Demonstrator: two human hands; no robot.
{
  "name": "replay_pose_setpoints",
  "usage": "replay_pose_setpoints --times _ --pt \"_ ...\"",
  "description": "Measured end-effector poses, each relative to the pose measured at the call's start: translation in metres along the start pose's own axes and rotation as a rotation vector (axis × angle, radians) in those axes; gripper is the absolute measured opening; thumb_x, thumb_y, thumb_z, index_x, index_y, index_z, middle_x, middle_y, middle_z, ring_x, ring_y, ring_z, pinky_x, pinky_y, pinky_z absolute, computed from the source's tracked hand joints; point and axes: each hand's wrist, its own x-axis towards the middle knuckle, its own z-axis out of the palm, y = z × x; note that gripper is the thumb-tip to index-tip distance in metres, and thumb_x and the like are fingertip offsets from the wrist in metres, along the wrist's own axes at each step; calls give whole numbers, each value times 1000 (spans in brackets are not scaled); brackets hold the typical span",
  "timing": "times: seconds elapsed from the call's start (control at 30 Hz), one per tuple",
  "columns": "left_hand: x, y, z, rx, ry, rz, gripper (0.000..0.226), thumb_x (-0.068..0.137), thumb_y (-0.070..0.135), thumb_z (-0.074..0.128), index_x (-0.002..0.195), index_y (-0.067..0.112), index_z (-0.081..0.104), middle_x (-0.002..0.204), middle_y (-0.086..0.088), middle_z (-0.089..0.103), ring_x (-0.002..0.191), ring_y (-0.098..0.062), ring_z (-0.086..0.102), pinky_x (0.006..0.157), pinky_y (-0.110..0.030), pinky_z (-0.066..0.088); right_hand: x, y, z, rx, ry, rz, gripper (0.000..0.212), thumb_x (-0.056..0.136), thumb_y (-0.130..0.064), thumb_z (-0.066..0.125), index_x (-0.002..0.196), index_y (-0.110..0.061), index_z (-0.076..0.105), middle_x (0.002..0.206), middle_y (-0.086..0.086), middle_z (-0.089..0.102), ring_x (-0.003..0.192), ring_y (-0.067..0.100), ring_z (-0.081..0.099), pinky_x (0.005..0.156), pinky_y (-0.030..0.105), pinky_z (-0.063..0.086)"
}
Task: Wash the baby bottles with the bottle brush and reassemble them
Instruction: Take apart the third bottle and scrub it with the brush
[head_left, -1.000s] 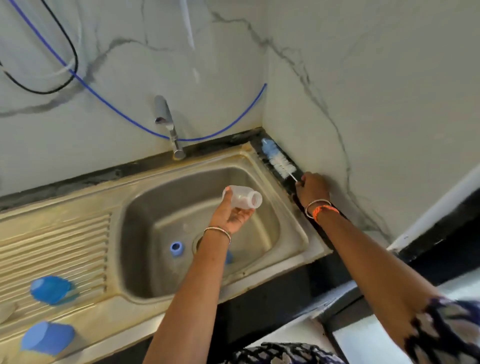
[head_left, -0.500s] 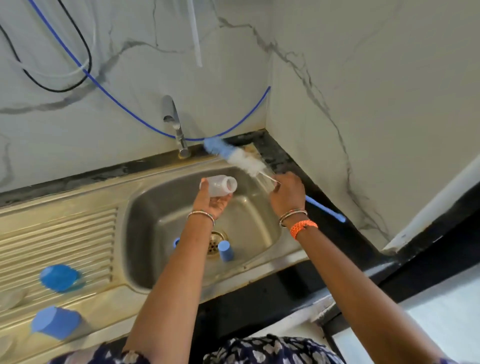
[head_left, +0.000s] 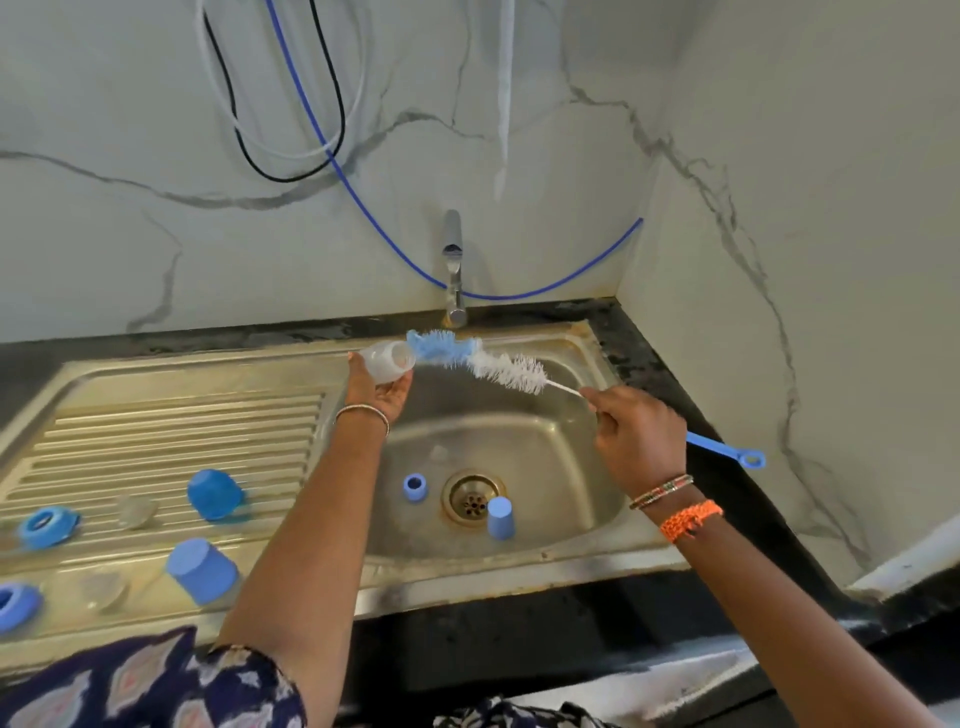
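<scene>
So I've got the baby bottle (head_left: 387, 362) in my left hand (head_left: 378, 391), fingers wrapped round its body, held up over the back-left edge of the sink basin (head_left: 587, 457). It's lying on its side, mouth pointing to my right. My right hand (head_left: 636, 435) is clenched around the wire stem of the bottle brush (head_left: 480, 361), with the blue handle loop sticking out past my wrist toward the counter corner.

The thing that matters here — the brush runs from my right hand up and left toward the bottle, and its blue tip is right at the bottle's mouth, touching or just about to go in; can't quite tell which from this angle. The brush has a bit of a bend in it, so the tip and the stem aren't on one straight line. The bottle's long axis looks roughly in line with the blue tip but not perfectly, so I reckon I need to tilt the mouth a touch toward my right hand, then push the brush leftward into it. The right hand does the moving — the left just keeps the bottle steady.

The tap (head_left: 453, 265) sits just behind all this, and I can't see any water running.
</scene>
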Motion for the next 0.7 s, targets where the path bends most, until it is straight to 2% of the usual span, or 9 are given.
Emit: replay_pose_setpoints --times 0.07,0.17,0.23,0.3,0.4,0.53,0.6,0.7 --pt "-1 5 2 50 6 11 46 94 45 52 118 7 44 102 -17 57 124 -29 51 89 -39 47 1 -3 4 -58 16 -61 38 62 0 52 87 -16 76 65 0 66 54 28 61 41 29 45" --pt "2 10 4 119 67 24 51 93 47 52 124 6 42 116 -17 52 120 -30 53 84 -37 50 -2 -6 10 -116 70 -165 43 61 3 47 87 -15 76 66 -2 66 53 24 58 41 24 40" --pt "7 13 2 145 95 42 61 93 50 52 135 7 40 123 -17 54 111 -29 58 72 -34 55 -7 -7 12 -102 123 -143 43 64 3 44 88 -14 76 67 -2 66 52 23 57 40 23 40" --pt "11 16 -1 160 132 80 65 91 52 52 137 8 39 124 -17 55 98 -28 60 58 -32 55 -10 -6 11 -87 179 -99 43 66 5 44 88 -12 77 67 -1 66 50 20 55 39 22 39" --pt "14 19 -4 170 170 106 64 91 53 52 137 9 40 128 -15 55 94 -25 60 60 -32 55 -9 -4 7 -92 210 -143 41 64 11 54 88 -12 77 68 -1 67 49 20 53 39 22 37" --pt "9 12 1 284 142 85 63 90 53 55 134 9 42 125 -17 56 94 -26 61 62 -33 54 -4 -5 11 -133 203 -314 40 66 8 51 91 -11 76 72 0 69 52 22 55 40 25 40" --pt "5 6 6 370 144 97 65 88 55 55 133 9 43 120 -17 54 96 -28 60 68 -32 54 2 -7 14 -154 216 -349 43 64 7 48 91 -11 75 74 1 69 54 23 56 41 26 41" --pt "1 1 7 361 102 58 67 87 54 57 134 9 41 124 -17 53 97 -28 60 62 -33 55 11 -14 18 -174 200 -345 44 62 3 46 92 -10 75 75 1 69 57 24 56 43 26 40"
